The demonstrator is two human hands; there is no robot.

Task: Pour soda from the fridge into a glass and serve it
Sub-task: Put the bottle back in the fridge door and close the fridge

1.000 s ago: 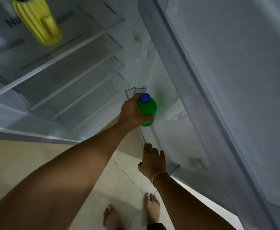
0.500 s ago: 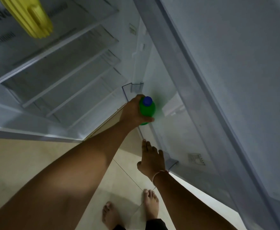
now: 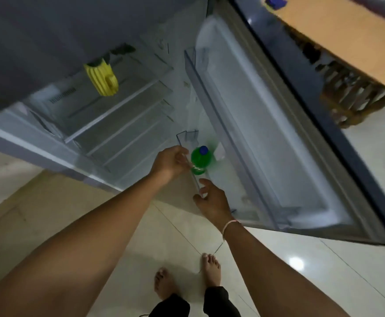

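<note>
A green soda bottle [image 3: 200, 161] with a blue cap stands upright in the lower shelf of the open fridge door [image 3: 266, 133], behind the shelf's clear rail [image 3: 195, 181]. My left hand [image 3: 169, 161] is just left of the bottle with its fingertips at the rail, no longer wrapped round the bottle. Below the bottle, my right hand [image 3: 211, 201] hovers with fingers apart by the lower end of the rail and holds nothing. No glass is in view.
A yellow ribbed container [image 3: 102, 80] sits on an upper shelf inside the fridge [image 3: 118, 115]. A wooden table [image 3: 346, 35] with a chair [image 3: 346, 94] under it stands beyond the door at the top right. My bare feet stand on pale floor tiles [image 3: 324, 271].
My left hand has let go of the bottle and drawn back to the left; the bottle stays in the door shelf. My right hand has risen toward the rail. The view has widened.
</note>
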